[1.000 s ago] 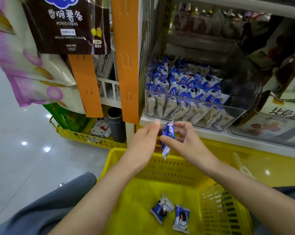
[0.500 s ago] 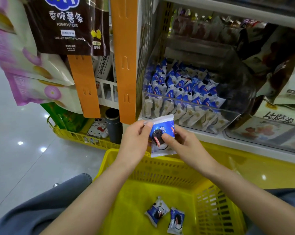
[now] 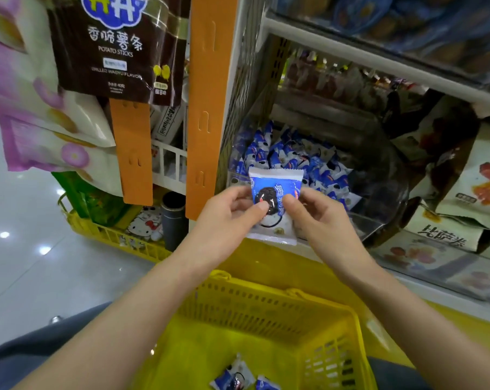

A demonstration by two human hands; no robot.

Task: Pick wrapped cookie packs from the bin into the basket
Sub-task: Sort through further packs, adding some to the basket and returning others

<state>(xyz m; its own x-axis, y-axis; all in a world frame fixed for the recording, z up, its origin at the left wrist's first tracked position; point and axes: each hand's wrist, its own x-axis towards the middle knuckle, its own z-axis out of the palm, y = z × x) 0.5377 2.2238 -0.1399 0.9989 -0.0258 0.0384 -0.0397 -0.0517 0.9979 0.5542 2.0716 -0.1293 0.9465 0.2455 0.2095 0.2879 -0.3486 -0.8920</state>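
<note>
So one cookie pack [image 3: 274, 205] is pinched upright between the left hand [image 3: 227, 218] and right hand [image 3: 318, 220], long axis vertical, printed face toward the camera; the bin [image 3: 379, 175] is just beyond, the basket [image 3: 269, 305] below.

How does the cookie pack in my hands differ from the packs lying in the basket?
The held pack is pinched upright, face showing, between the left hand and right hand; the basket packs lie loose and tilted on the floor of the yellow basket, partly cropped. Both wear blue-and-white wrappers.
</note>
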